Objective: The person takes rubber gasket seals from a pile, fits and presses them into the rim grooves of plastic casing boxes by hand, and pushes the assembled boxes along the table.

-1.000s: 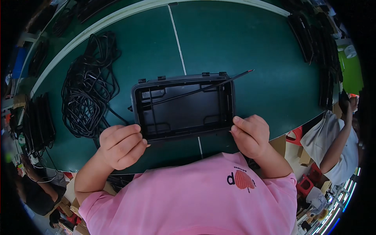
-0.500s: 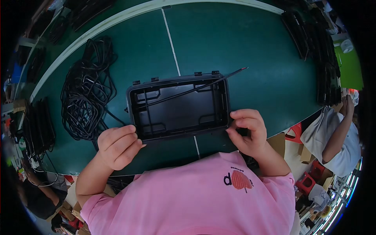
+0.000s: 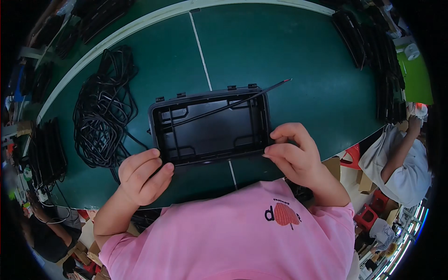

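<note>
A shallow black plastic box (image 3: pixel 210 127) lies in front of me on the green table, its hollow side facing up. Small hinge lugs line its far edge. Across the inside runs a black cable (image 3: pixel 219 109); its stripped end, with a reddish wire showing, sticks out past the far right corner. My left hand (image 3: pixel 143 176) grips the near left corner, fingers bent around the rim. At the near right corner, my right hand (image 3: pixel 295 151) pinches the edge between thumb and fingers. Part of each grip is hidden beneath the box.
A tangled coil of black cable (image 3: pixel 103 116) lies left of the box. Dark stacked parts line the table's right end (image 3: pixel 382 70) and left end (image 3: pixel 46 144). At the right sits another person in a light shirt (image 3: pixel 396 163), near red stools (image 3: pixel 366 217).
The box has shifted slightly to the left. My right hand has moved left with it, and its fingers have closed more tightly on the near right corner.
</note>
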